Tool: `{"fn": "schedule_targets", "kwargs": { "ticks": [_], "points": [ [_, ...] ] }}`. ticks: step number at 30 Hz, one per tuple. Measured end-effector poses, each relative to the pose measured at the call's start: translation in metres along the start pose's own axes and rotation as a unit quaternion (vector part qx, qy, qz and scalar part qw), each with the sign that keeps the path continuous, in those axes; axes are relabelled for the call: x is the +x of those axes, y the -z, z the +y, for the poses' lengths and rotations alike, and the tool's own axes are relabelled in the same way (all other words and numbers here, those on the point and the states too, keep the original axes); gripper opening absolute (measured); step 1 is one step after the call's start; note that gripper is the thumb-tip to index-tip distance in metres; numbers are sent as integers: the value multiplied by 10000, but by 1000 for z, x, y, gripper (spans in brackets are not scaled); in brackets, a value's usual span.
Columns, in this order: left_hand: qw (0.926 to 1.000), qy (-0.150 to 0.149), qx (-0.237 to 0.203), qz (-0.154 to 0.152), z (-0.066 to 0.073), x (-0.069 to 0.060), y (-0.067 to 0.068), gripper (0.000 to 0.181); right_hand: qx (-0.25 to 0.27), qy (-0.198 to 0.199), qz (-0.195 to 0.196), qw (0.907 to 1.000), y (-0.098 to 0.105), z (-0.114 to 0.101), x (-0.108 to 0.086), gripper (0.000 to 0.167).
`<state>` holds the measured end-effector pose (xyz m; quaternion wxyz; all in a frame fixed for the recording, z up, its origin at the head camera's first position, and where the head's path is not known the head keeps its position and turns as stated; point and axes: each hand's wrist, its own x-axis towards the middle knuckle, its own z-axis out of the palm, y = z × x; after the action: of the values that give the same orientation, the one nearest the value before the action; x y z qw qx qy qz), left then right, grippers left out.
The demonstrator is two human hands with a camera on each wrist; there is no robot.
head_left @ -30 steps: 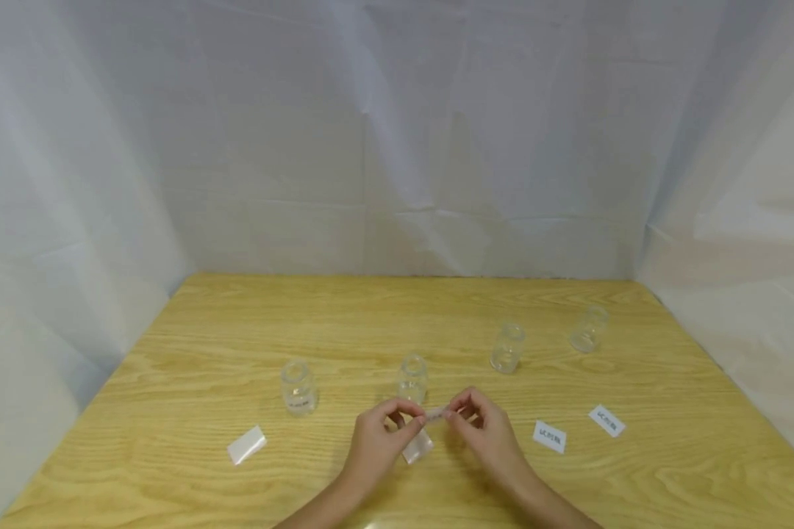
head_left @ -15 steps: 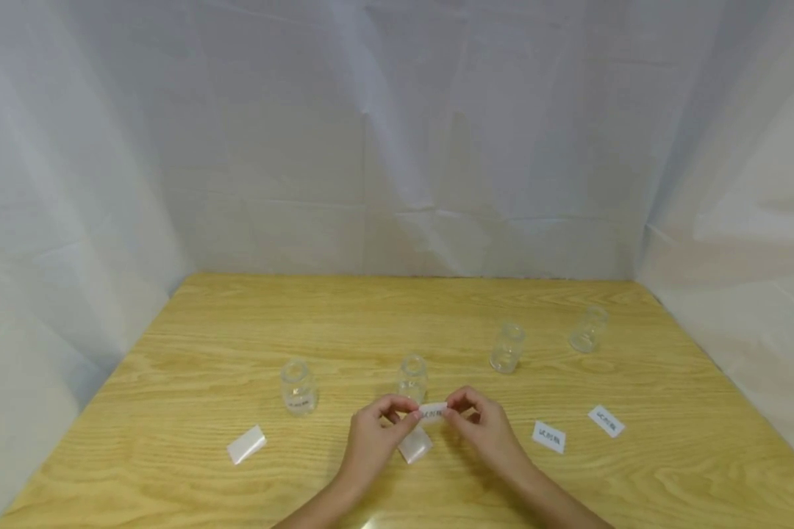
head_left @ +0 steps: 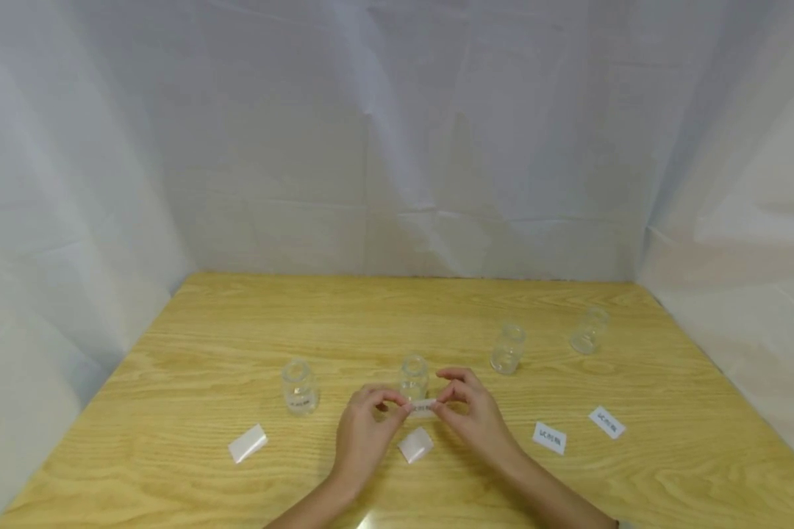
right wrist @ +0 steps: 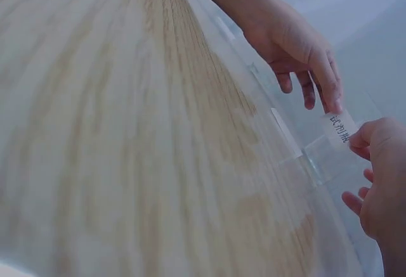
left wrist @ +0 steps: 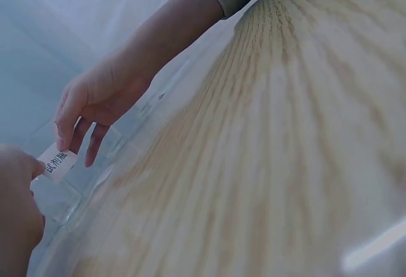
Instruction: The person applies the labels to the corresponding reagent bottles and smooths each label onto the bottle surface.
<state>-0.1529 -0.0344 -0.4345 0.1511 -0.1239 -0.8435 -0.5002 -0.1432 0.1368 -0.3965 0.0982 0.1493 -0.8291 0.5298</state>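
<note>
Between my two hands a small white label (head_left: pixel 423 408) with handwritten characters is stretched out. My left hand (head_left: pixel 365 430) pinches its left end between thumb and index finger. The other end is pinched by my right hand (head_left: pixel 476 419), whose remaining fingers are spread. Directly behind the label stands a clear glass bottle (head_left: pixel 413 373), its lower part covered by label and fingers; whether they touch I cannot tell. Both wrist views show the written label (left wrist: pixel 58 163) held at its two ends. Below the hands a blank piece of glossy white paper (head_left: pixel 415 445) lies on the table.
A glass bottle (head_left: pixel 298 388) bearing a written label stands at left, with another glossy white paper (head_left: pixel 248 443) nearer. Two plain glass bottles, one middle right (head_left: pixel 507 349) and one far right (head_left: pixel 589 330), stand behind two written labels (head_left: pixel 550 437) on the wooden table (head_left: pixel 344 316).
Both hands have moved slightly left and forward with the label, bringing it in front of the middle bottle. The label's writing now faces up toward the head camera. The right hand's other fingers have spread.
</note>
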Motion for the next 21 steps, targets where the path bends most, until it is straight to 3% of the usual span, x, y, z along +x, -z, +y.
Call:
{"fn": "schedule_targets", "kwargs": {
  "ticks": [5, 10, 15, 21],
  "points": [
    [9992, -244, 272, 180, -3, 1, 0, 11, -55, 63, 26, 10000, -1, 3, 1, 14],
    [9985, -522, -35, 136, -9, 7, -1, 12, -23, 280, -21, 9996, -2, 11, 4, 14],
    [9965, -388, -675, -299, -16, 12, 0, 12, 197, 371, -170, 9990, -3, 18, 7, 13],
    [9952, -260, -813, -483, -20, 14, 2, 9, 452, 406, -260, 9978, -6, 22, 9, 13]
  ]
}}
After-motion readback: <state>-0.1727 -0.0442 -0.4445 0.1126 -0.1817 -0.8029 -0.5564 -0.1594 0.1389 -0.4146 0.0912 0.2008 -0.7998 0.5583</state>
